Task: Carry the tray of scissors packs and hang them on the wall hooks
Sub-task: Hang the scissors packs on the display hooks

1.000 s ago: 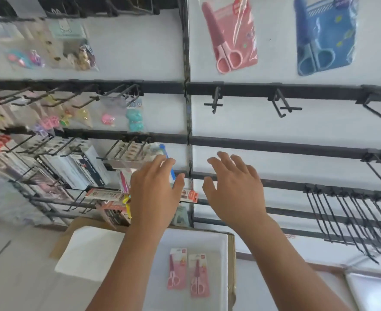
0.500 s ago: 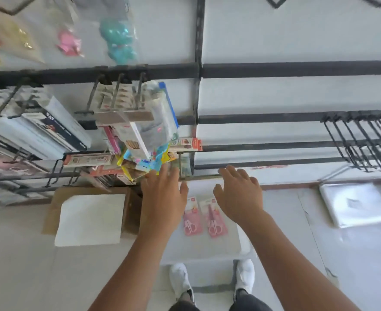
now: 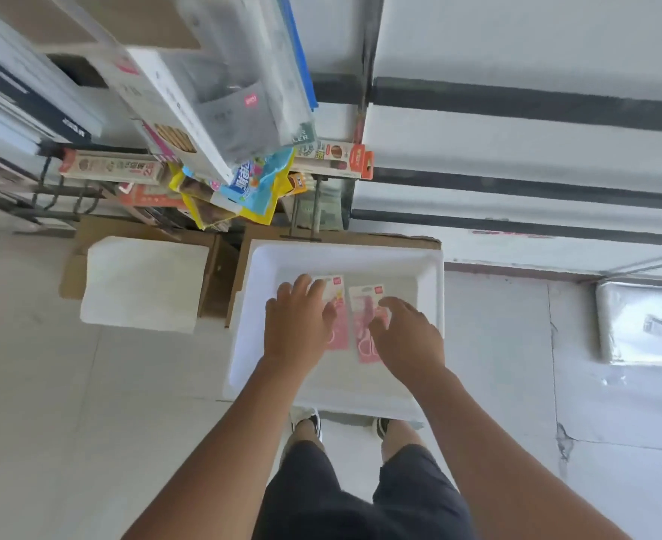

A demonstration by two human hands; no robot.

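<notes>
Pale, smooth floor tiles (image 3: pixel 68 403) are spreading under the scene, one cracked along a seam at the right, and a white wall (image 3: pixel 536 44) crossed by dark horizontal rails (image 3: pixel 536 107) is rising behind. Down on the floor a white tray (image 3: pixel 432 290), rectangular with rounded inner corners and a thick matte rim that looks like foam, is sitting partly on a flattened brown cardboard box (image 3: pixel 411 241). Two scissors packs (image 3: pixel 364 329) are lying flat side by side in the tray, each a narrow pink card under clear film with a small red label at the top corner whose writing is too small to read; pink scissors are showing through the right one. The left hand (image 3: pixel 298 329) is lying spread over the left pack, fingers open and touching it, not closed around it. The right hand (image 3: pixel 407 333) is hovering with fingers loosely curled and apart at the right pack's edge; whether it is touching cannot be told. To the left, hanging goods (image 3: pixel 240 111) in glossy plastic sleeves and card boxes are crowding the black wire hooks (image 3: pixel 49 189), including a yellow and blue bag with Chinese characters. A clear plastic-wrapped bundle (image 3: pixel 645 325) is lying at far right. Dark shorts (image 3: pixel 360 500) and sneakers (image 3: pixel 306 422) are showing below.
</notes>
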